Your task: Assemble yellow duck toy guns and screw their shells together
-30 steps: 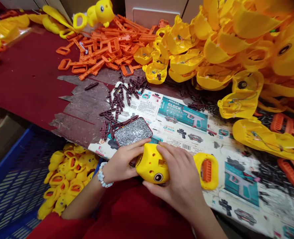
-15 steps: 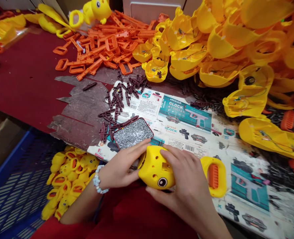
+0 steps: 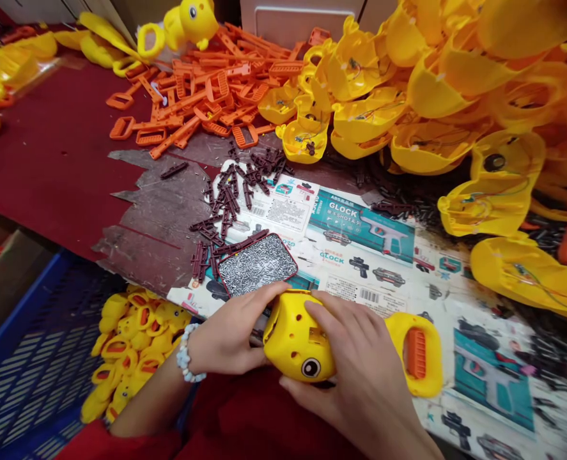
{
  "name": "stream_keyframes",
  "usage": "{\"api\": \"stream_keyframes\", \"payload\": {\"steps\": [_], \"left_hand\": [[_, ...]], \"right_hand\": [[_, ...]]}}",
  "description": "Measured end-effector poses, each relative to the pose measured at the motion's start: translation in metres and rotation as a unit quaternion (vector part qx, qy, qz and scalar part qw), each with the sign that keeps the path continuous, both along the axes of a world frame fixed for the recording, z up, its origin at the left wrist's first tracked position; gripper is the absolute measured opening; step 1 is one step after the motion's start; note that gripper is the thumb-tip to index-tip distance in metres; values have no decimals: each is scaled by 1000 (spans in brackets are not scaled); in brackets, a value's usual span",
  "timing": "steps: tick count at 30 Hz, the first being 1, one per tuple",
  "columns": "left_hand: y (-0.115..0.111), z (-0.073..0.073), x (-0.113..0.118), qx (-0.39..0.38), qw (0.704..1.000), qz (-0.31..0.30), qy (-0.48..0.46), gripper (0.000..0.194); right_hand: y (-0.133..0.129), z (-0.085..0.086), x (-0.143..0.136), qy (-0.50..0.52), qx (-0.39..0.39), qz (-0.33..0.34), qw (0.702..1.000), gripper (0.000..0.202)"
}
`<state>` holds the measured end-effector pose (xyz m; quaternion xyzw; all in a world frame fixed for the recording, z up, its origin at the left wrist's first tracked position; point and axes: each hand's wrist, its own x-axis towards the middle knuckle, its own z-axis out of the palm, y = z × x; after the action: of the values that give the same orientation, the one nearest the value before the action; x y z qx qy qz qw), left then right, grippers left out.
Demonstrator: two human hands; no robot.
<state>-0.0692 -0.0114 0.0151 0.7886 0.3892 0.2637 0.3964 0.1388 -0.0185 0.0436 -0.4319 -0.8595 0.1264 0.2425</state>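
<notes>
Yellow plastic, front and centre: one hollow toy (image 3: 297, 332), held at the near edge of the printed card (image 3: 283, 214). Easing a touch lower in view than a second ago, with a plainer look now at the open seam along its left edge. Same hold, nothing swapped, nothing set down; reads as small adjusting of one piece.

On to the left grip (image 3: 230, 329): closed around the seam side, fingers along the far edge, thumb low. Cannot tell about the space under the palm; only something dark and blurred there. Over to the right grip (image 3: 360, 345): spread wide, curved over the shell, thumb below the eye, snug on the toy.

Surfaces now: smooth, glossy, rounded, with small round holes, a square slot and a flat printed eye. Past the right grip, a loop handle (image 3: 435, 377) with a ribbed orange insert, likely of the same toy, join hidden.

Up ahead, a red-rimmed tray (image 3: 287, 252) of bright metal bits (image 3: 257, 265), beside stiff maroon clips (image 3: 228, 191). Further back, a tangle of orange rods (image 3: 192, 89) and thin-walled half-shells (image 3: 367, 118) trailing wires. Underneath, a matt maroon counter (image 3: 48, 147), scuffed and jagged nearby. Down left, slatted blue crate (image 3: 29, 358), full of yellow ducks (image 3: 134, 345).
</notes>
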Motion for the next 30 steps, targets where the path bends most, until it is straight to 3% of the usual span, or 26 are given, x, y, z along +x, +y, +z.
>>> {"api": "stream_keyframes", "payload": {"steps": [10, 14, 19, 24, 28, 30], "left_hand": [[6, 0, 3, 49, 999, -14, 1, 80], [6, 0, 7, 52, 998, -17, 7, 80], [5, 5, 5, 26, 999, -17, 7, 82], [3, 14, 5, -33, 996, -83, -13, 95], [-1, 12, 19, -69, 996, 44, -31, 92], [-3, 11, 23, -33, 996, 51, -66, 87]], "right_hand": [[2, 1, 1, -38, 18, 14, 999, 46], [4, 3, 1, -51, 26, -9, 998, 52], [3, 4, -1, -72, 16, 0, 997, 57], [-5, -2, -5, -52, 66, -38, 996, 48], [-7, 2, 7, 1, 25, -11, 1000, 40], [-4, 7, 18, 50, -16, -6, 999, 42]]}}
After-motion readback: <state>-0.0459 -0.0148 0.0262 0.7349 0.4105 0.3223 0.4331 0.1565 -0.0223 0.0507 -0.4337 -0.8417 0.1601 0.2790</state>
